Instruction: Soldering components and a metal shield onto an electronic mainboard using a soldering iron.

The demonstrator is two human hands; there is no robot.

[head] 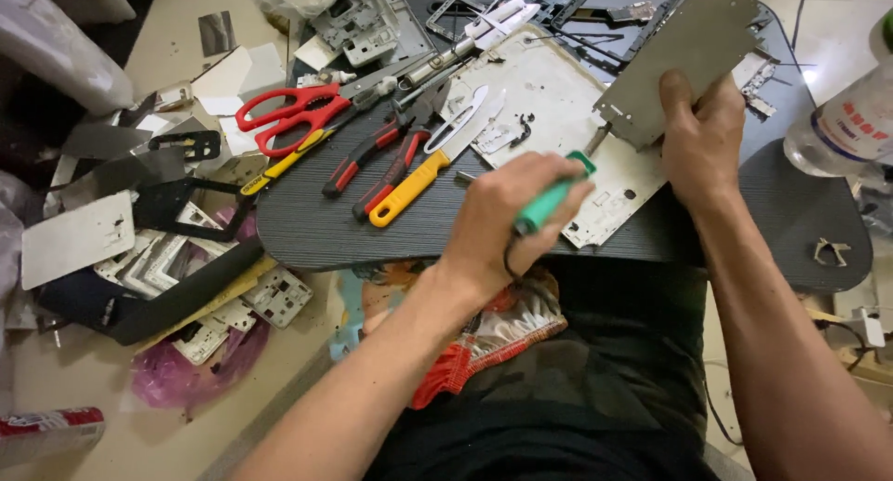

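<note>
My left hand (498,225) is closed around a green-handled screwdriver (551,200), whose shaft points up and right toward the lower corner of a grey metal plate (684,58). My right hand (699,137) grips that plate by its lower edge and holds it tilted above a worn white panel (549,100) lying on the dark lap board (316,230).
On the board's left lie red-handled scissors (293,116), red-and-black pliers (372,160) and a yellow-handled knife (423,174). Metal frames and parts (372,25) pile at the back. White panels and scrap (79,234) cover the floor at left. A clear plastic bottle (851,118) stands at right.
</note>
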